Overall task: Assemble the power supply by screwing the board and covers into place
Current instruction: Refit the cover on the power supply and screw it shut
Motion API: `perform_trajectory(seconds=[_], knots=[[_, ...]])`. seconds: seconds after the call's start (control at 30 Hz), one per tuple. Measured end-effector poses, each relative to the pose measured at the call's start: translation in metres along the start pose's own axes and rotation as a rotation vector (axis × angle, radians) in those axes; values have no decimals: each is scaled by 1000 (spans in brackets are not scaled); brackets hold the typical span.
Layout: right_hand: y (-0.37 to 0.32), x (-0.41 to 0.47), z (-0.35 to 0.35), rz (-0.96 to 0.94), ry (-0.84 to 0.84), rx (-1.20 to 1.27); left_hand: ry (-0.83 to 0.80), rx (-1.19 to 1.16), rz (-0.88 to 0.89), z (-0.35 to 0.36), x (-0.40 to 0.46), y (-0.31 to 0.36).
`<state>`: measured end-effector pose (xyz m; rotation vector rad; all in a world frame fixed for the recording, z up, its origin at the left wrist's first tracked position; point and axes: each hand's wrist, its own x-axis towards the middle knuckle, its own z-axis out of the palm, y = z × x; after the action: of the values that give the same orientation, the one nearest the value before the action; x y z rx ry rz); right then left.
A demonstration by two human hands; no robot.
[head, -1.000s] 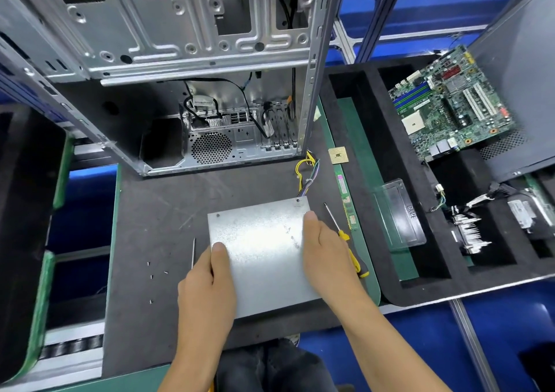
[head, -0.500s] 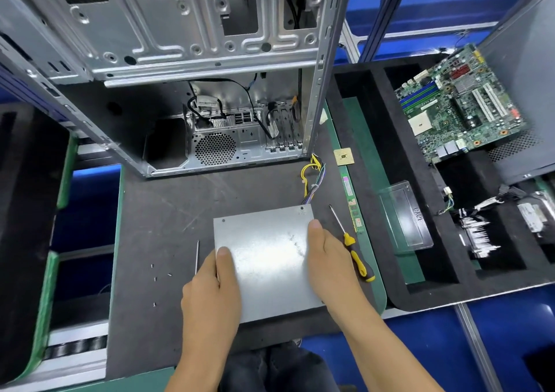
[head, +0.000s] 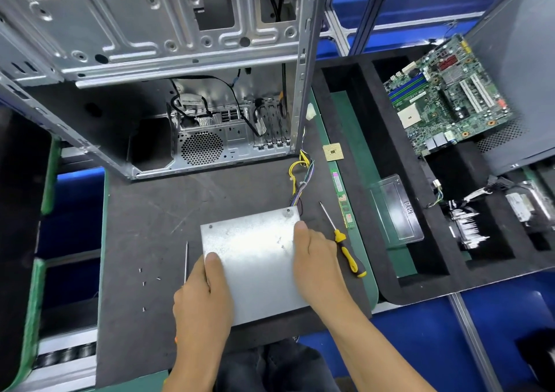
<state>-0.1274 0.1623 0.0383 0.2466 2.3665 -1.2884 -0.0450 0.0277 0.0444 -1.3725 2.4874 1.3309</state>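
Grey metal power supply is held on the dark mat in front of the open computer case, gripped at its sides by the left hand and right hand, thumbs on top; a yellow-handled screwdriver is laid just beside it

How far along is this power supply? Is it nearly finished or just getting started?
Looks partway. Done: the metal cover sits on the power supply box, wires trailing out behind it. In hand: the left hand and right hand grip its two sides. Left: loose screws lie on the mat, and the yellow screwdriver lies unused beside the right hand, so some fastening seems to remain.
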Motion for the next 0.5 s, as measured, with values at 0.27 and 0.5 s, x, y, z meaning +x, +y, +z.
perform_trajectory(seconds=[0.27,0.5], knots=[[9,37,-13,191,-48,226,-43,-20,43,-3,0,-3],[13,79,-17,91,-107,185,-175,624,776,-4,17,35]])
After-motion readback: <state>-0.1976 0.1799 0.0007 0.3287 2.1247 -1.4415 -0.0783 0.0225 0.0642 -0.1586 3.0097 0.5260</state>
